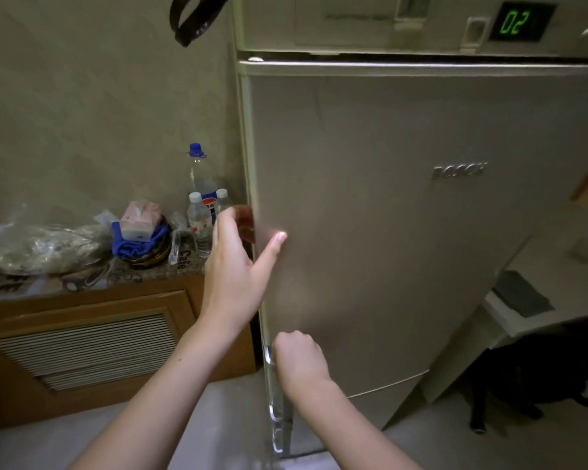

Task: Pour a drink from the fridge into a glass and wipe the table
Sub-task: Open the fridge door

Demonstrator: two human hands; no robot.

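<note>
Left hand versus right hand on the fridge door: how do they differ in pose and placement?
The left hand sits higher, at the fridge door left edge, fingers curled round the edge and thumb stretched flat on the front; the right hand is lower, closed into a fist around the chrome handle. The left hand looks spread, the right compact. Both are bare and touch the same closed door.
</note>
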